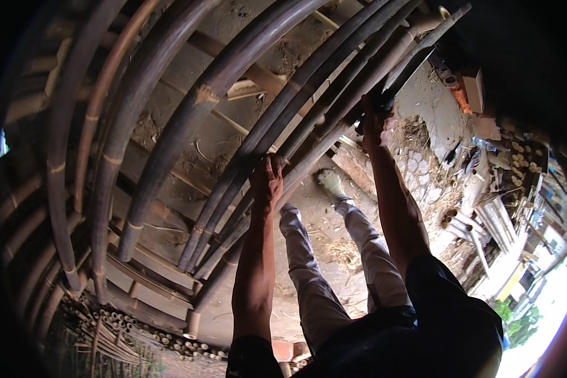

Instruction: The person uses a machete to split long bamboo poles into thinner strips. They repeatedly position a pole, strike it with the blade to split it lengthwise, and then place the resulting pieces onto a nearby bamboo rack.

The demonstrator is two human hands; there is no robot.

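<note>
"While both arms reach forward in the head view, where is the person's left hand (268,181)?"

"It is at the near side of a slanting group of bamboo poles, knuckles up and fingers bent, beside a bamboo pole (315,157) that runs up and rightward between the hands."

"Does it grip that pole?"

"One cannot tell; the fingertips are lost among the dark stems."

"And the right hand (373,125)?"

"It sits farther up the same group, fingers curled by a dark object (384,101) in deep shadow. Whether it holds that or a pole, and how tightly, cannot be told."

"What lies around them?"

"To the left, a thick dark pole (217,79) stands among others, sloping over lighter crosspieces (157,271). Below the arms are the person's pale trousers (315,290) and a foot (329,183) on the earthen floor. At the right, more cut bamboo (494,223) lies bunched, with something orange (460,97) farther up. Greenery (524,327) shows in the bright lower right corner."
</note>
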